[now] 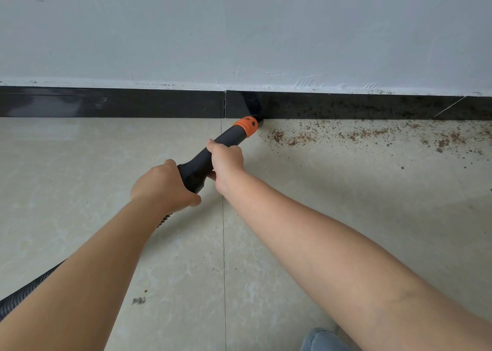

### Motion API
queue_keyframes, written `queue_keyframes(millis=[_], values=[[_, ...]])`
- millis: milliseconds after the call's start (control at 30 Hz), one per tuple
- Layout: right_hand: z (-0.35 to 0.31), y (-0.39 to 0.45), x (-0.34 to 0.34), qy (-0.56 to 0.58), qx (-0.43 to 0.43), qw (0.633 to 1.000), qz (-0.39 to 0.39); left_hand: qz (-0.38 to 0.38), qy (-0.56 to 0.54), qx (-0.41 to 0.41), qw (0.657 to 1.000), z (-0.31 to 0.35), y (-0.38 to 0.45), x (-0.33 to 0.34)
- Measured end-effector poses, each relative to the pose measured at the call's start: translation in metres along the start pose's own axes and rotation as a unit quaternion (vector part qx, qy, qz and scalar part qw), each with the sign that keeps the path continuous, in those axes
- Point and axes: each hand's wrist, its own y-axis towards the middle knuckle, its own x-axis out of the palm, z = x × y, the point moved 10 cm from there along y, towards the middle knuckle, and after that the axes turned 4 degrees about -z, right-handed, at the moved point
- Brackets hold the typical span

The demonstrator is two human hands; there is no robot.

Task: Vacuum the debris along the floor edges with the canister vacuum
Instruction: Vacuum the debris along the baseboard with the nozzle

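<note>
A black vacuum nozzle [198, 168] with an orange collar [245, 125] points up and to the right, its tip touching the floor at the foot of the black skirting board [133, 103]. My left hand [162, 185] grips the rear end of the nozzle, where the ribbed black hose [24, 289] joins it. My right hand [227, 161] grips the nozzle further forward, just behind the collar. Brown crumbly debris [298, 137] lies scattered on the tiles along the skirting, to the right of the tip. The canister is out of view.
The floor is pale beige tile [80, 177] with a grout line running down the middle. A white wall [239, 31] rises above the skirting. The hose trails off to the lower left. A small dark smudge [138, 300] marks the near tile. A denim-clad knee [323, 340] shows at the bottom.
</note>
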Motion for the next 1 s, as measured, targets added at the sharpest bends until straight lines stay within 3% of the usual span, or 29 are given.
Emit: queue_keyframes(millis=[600,1000], values=[[0.003,0.0,-0.009,0.035,0.003,0.999,0.018,-0.004,-0.007,0.018,1.0,0.006,-0.001,-0.002],[0.026,-0.013,0.04,0.014,0.017,0.999,-0.035,0.024,-0.075,0.006,0.997,-0.052,-0.019,-0.012]])
